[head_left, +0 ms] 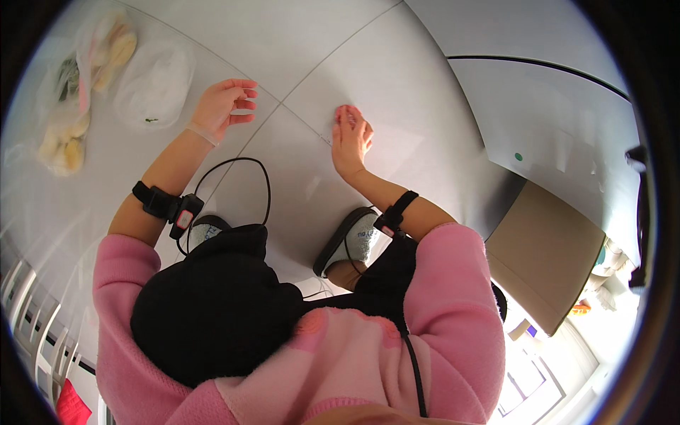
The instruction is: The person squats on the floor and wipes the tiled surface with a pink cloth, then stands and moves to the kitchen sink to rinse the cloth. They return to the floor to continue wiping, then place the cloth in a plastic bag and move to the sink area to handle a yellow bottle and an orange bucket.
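My left hand (223, 109) is held over the pale tiled floor (297, 175), fingers apart and slightly curled, with nothing in it. To its left lie a white plastic bag (154, 85) with a green scrap on it and a clear bag (66, 111) of yellowish, green and pink things, whose kind I cannot tell. My right hand (351, 141) reaches down to the floor with its fingers bent. Something small and pinkish shows among the fingertips; whether it is held or is only skin is unclear. Small dark specks (326, 139) lie near a tile joint, left of this hand.
A glossy pale cabinet or appliance (563, 122) stands at the right, beside a brown cardboard-like panel (547, 249). Grey slippers (353, 239) are on my feet. A black cable (268, 180) loops from my left forearm strap. White rails (37, 329) stand at lower left.
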`<state>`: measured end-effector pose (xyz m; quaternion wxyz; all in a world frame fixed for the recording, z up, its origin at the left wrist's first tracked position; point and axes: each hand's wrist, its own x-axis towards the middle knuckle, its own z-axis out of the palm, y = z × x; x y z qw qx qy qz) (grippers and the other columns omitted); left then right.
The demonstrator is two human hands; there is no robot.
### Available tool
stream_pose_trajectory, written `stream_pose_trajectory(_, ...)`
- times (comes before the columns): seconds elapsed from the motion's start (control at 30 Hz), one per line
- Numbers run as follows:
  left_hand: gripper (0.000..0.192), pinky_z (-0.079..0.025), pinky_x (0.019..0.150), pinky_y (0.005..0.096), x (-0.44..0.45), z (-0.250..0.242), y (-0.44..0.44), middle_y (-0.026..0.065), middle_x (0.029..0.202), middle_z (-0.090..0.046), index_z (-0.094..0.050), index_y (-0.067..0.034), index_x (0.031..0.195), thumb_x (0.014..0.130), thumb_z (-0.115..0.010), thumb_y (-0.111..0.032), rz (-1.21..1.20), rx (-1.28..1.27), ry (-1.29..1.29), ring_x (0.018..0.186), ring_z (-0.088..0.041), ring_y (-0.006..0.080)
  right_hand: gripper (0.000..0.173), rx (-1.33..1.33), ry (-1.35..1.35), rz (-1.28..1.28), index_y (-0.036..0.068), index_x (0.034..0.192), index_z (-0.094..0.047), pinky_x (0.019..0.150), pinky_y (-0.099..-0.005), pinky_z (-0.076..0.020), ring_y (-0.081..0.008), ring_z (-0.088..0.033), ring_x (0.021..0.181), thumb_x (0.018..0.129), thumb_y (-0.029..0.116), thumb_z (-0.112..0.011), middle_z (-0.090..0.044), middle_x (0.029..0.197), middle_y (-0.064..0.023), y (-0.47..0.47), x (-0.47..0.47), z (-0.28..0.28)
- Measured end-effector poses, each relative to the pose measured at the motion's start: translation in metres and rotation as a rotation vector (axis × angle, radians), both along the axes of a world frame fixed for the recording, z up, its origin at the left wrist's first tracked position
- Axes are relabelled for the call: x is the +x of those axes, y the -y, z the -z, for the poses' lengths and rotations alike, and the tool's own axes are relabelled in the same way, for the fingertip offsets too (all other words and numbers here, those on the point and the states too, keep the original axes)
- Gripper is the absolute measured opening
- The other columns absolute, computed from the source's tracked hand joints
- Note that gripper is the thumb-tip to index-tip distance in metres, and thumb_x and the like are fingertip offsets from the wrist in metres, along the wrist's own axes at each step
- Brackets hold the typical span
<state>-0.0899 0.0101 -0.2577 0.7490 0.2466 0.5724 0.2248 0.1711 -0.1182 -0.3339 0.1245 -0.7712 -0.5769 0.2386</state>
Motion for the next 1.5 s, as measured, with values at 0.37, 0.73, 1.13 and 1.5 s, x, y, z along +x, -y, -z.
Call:
stream_pose_trajectory(0.37, 0.026, -0.053, 0.069, 0.0308, -0.007, 0.007, 0.004, 0.0028, 0.096, -0.061, -0.063, -0.005, 0.108, 0.085, -0.051, -0.007, -0.003, -0.029, -0.034, 0.081, -0.059, 0.0125, 0.027, 0.240, -0.190, -0.892, 0.024, 0.110, -0.067, 0.098, -0.0430, -0.0304, -0.0174, -0.044, 0.123, 0.084, 0.017, -0.067, -0.056, 0.123, 0.0083, -0.001, 0.033, 0.004)
stream_pose_trajectory(0.73, 0.025, -0.052, 0.069, 0.0284, -0.012, 0.014, 0.005, 0.0003, 0.096, -0.062, -0.064, -0.007, 0.108, 0.087, -0.050, -0.009, 0.000, -0.007, -0.044, 0.081, -0.059, 0.0099, 0.025, 0.135, -0.257, -0.935, 0.016, 0.089, -0.062, 0.093, -0.0392, -0.0389, -0.0254, -0.049, 0.112, 0.073, -0.003, -0.061, -0.057, 0.117, 0.0034, 0.004, 0.101, 0.017)
stream_pose_trajectory(1.13, 0.023, -0.055, 0.072, 0.0327, -0.014, 0.012, 0.006, 0.0036, 0.094, -0.061, -0.064, -0.004, 0.103, 0.084, -0.052, -0.006, -0.037, 0.003, -0.025, 0.081, -0.059, 0.0142, 0.028, -0.248, -0.519, -0.222, 0.006, 0.104, -0.058, 0.072, -0.0265, -0.0483, -0.0133, -0.057, 0.083, 0.077, -0.002, -0.059, -0.059, 0.091, -0.0039, 0.010, 0.139, 0.004)
stream_pose_trajectory(1.5, 0.025, -0.052, 0.071, 0.0284, -0.012, 0.011, 0.007, 0.0006, 0.097, -0.062, -0.063, -0.007, 0.108, 0.086, -0.052, -0.008, 0.005, 0.009, -0.050, 0.081, -0.059, 0.0104, 0.030, -0.569, -1.387, 0.200, -0.003, 0.112, -0.056, 0.059, -0.0235, -0.0384, -0.0097, -0.052, 0.066, 0.084, 0.009, -0.062, -0.056, 0.077, -0.0015, -0.041, 0.134, -0.047)
